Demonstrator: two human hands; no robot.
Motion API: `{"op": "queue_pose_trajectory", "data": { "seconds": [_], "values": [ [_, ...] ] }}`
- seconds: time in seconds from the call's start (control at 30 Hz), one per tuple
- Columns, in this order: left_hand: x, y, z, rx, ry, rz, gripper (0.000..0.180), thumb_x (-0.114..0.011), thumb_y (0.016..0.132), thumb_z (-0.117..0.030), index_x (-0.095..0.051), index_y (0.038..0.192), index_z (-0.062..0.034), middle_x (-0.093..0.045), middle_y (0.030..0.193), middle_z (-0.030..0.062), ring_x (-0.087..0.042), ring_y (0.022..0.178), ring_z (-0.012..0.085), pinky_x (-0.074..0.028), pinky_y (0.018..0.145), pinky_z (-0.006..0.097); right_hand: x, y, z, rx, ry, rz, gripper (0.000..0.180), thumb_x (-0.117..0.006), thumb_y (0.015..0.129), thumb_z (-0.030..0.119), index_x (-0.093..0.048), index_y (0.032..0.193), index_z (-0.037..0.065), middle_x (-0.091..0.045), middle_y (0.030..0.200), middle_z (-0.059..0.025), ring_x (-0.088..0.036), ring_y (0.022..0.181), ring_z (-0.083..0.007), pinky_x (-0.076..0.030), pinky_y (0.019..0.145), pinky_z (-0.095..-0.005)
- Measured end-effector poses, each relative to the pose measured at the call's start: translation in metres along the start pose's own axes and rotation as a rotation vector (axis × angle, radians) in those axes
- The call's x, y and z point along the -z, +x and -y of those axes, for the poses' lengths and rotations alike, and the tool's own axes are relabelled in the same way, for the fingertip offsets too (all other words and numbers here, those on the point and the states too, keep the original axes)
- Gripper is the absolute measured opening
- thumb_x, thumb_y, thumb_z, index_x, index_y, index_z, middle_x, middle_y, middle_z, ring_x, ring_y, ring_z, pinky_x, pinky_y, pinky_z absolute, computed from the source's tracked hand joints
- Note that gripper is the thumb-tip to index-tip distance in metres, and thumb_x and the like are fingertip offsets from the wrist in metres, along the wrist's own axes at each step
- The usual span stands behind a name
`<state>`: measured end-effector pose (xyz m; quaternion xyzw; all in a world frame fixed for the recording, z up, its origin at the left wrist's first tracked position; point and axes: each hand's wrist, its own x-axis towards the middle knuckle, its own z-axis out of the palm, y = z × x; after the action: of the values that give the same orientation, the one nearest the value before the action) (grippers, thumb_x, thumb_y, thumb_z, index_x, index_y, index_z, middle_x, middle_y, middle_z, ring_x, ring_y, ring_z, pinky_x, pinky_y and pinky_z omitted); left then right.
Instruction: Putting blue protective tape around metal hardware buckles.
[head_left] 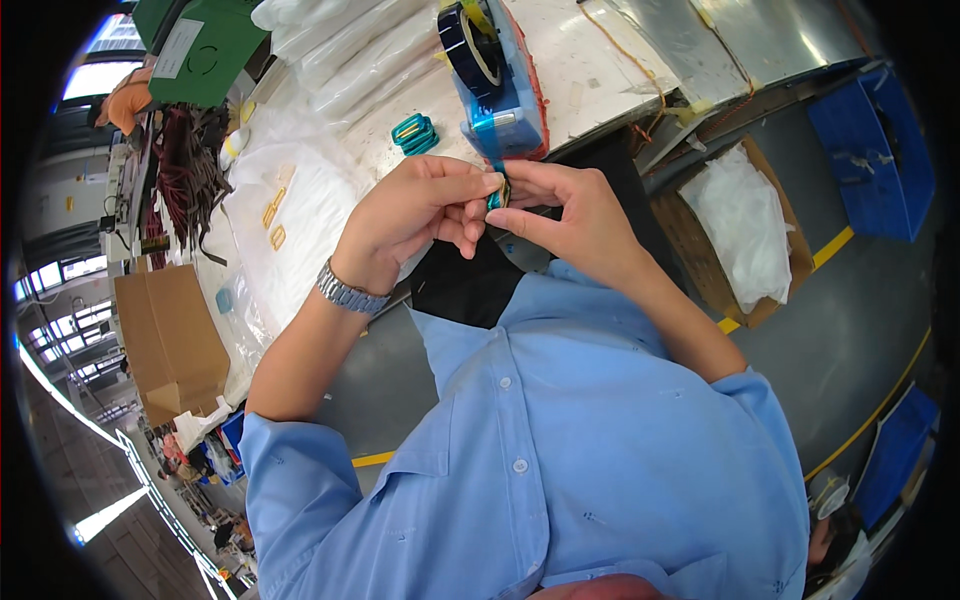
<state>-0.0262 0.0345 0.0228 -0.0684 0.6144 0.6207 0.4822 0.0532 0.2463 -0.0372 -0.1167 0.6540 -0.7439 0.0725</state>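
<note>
Between the fingertips of both hands is a small buckle (pixel 494 201) partly covered in blue-teal tape. My left hand (pixel 412 208) pinches it from the left with thumb and forefinger. From the right, my right hand (pixel 560 205) grips it, thumb below and fingers above. A strip of blue tape (pixel 497 163) runs from the tape dispenser (pixel 508 125) down to my fingers. A dark blue roll (pixel 470 52) sits on the dispenser. Left of it lies a small pile of teal-wrapped buckles (pixel 414 133). Bare gold buckles (pixel 273 211) rest farther left on white plastic.
Clear plastic bags (pixel 345 55) cover the far table. A green box (pixel 208 52) stands far left, with dark red straps (pixel 183 165) hanging below it. A cardboard box (pixel 172 340) is at left. At right, an open carton (pixel 690 215) holds white plastic, near a blue bin (pixel 875 150).
</note>
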Motion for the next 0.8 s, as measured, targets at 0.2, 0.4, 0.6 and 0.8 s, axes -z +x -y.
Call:
{"op": "queue_pose_trajectory", "data": {
  "seconds": [0.2, 0.4, 0.6, 0.8],
  "values": [
    [-0.010, 0.002, 0.004, -0.106, 0.102, -0.081, 0.034, -0.073, 0.103, -0.026, -0.067, 0.080, -0.0013, -0.065, 0.071, 0.0034, -0.067, 0.057, 0.0136, -0.059, 0.052, 0.027, -0.003, 0.000, -0.002, 0.011, -0.020, -0.062, 0.046, -0.080, 0.094, 0.009, -0.066, 0.134, -0.009, -0.080, 0.109, -0.0124, -0.076, 0.101, -0.0143, -0.059, 0.094, -0.0287],
    [-0.024, -0.016, 0.026, -0.532, 0.429, -0.442, 0.021, -0.074, 0.101, -0.016, -0.071, 0.092, 0.0024, -0.067, 0.077, 0.0023, -0.067, 0.065, 0.0101, -0.057, 0.058, 0.025, -0.009, 0.000, -0.001, -0.013, -0.043, -0.124, 0.035, -0.081, 0.095, 0.015, -0.072, 0.118, -0.009, -0.080, 0.098, -0.0117, -0.076, 0.090, -0.0105, -0.059, 0.081, -0.0256],
    [-0.043, -0.004, 0.080, -1.160, 0.818, -0.662, 0.022, -0.076, 0.090, 0.007, -0.073, 0.111, 0.0021, -0.072, 0.092, 0.0106, -0.070, 0.078, 0.0176, -0.057, 0.071, 0.027, -0.020, 0.002, 0.006, -0.123, 0.321, -0.207, 0.033, -0.078, 0.098, 0.016, -0.073, 0.115, -0.012, -0.079, 0.093, -0.0066, -0.071, 0.084, -0.0059, -0.056, 0.076, -0.0214],
    [-0.046, 0.011, 0.092, -1.262, 0.784, -0.756, 0.019, -0.074, 0.091, 0.006, -0.074, 0.110, 0.0020, -0.072, 0.086, 0.0110, -0.068, 0.074, 0.0190, -0.054, 0.069, 0.030, -0.021, 0.000, 0.004, -0.139, 0.287, -0.228, 0.030, -0.076, 0.101, 0.018, -0.075, 0.113, -0.009, -0.079, 0.089, -0.0068, -0.072, 0.084, -0.0068, -0.058, 0.076, -0.0222]
  ]
}}
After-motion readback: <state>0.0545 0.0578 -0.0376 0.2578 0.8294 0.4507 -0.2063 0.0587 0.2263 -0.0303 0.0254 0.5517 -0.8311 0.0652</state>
